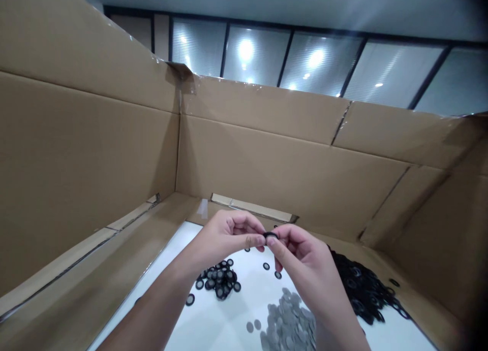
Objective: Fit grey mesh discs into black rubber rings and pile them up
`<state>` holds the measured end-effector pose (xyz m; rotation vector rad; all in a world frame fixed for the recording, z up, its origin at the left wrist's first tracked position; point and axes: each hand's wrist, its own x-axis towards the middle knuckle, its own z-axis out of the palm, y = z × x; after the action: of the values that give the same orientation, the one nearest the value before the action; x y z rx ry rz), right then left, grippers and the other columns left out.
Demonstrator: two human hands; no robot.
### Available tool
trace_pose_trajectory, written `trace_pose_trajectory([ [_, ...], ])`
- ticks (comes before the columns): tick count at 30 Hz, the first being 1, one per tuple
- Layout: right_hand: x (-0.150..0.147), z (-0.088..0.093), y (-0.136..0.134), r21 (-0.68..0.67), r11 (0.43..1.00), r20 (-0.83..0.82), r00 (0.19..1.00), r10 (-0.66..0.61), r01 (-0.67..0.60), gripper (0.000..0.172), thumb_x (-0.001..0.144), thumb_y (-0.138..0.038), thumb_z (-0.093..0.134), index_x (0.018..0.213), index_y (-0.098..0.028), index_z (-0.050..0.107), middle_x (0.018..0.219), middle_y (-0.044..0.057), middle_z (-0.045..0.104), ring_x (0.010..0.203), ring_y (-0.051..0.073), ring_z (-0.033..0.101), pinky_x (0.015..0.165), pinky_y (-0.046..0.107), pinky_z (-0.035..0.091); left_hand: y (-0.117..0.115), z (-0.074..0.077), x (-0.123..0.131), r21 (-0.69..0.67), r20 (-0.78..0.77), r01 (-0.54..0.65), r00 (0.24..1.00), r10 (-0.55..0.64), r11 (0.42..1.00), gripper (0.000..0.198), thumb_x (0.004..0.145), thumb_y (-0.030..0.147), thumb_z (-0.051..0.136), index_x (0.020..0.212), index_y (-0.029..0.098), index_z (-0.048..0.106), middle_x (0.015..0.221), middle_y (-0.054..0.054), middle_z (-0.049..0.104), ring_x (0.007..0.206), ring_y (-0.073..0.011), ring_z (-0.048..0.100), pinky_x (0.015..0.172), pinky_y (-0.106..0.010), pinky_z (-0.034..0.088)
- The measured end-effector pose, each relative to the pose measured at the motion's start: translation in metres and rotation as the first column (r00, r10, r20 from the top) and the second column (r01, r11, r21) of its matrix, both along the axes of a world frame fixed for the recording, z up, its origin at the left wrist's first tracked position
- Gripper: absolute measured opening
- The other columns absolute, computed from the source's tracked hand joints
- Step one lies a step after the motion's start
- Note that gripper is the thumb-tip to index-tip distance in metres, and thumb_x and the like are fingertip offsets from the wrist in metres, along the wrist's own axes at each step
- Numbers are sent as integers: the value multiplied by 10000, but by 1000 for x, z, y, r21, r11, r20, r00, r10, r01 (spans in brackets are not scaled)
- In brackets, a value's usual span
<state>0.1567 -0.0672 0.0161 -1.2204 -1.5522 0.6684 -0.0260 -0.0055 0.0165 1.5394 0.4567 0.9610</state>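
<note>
A small black ring (270, 235) is pinched between my two hands, above the white board. My left hand (238, 231) grips its left side with thumb and fingertips. On the right side, the thumb and forefinger of my right hand (295, 247) close on the same ring. Whether a disc sits inside it is too small to tell. Below my left wrist lies a pile of black rings with grey centres (220, 279). Grey flat discs (290, 320) are heaped near my right forearm. To the right of that arm is a big heap of black rings (362, 285).
Tall cardboard walls (251, 137) enclose the white board (213, 325) at the left, back and right. A few loose grey-centred rings (266, 266) lie on the board between the heaps. Cardboard strips (255, 208) run along the wall bases. Windows (259, 51) show beyond the back wall.
</note>
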Motion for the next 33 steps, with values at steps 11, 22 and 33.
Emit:
trace_pose_trajectory([
  [11, -2, -5, 10, 25, 997, -27, 997, -65, 66, 221, 864, -412, 685, 866, -191, 688, 678, -2, 597, 576, 143, 547, 517, 254, 436, -3, -5, 4, 55, 11, -103, 995, 102, 993, 155, 890, 317, 712, 923, 167, 689, 884, -49, 748, 855, -174, 702, 796, -284, 527],
  [22, -9, -9, 10, 172, 971, 70, 981, -179, 164, 196, 922, -380, 601, 878, -199, 660, 648, -4, 566, 576, 151, 526, 523, 264, 420, -15, -11, 21, 379, -77, -356, 908, 412, 854, 176, 1021, 292, 428, 925, 192, 535, 939, -39, 598, 888, -175, 556, 765, -281, 420],
  [33, 7, -6, 2, 144, 977, 247, 951, -189, 157, 199, 940, -397, 581, 894, -224, 667, 734, 14, 642, 641, 163, 550, 567, 267, 419, -11, -11, 17, 354, -104, -271, 940, 326, 895, 98, 958, 285, 592, 946, 206, 649, 949, -9, 691, 912, -161, 634, 797, -264, 472],
])
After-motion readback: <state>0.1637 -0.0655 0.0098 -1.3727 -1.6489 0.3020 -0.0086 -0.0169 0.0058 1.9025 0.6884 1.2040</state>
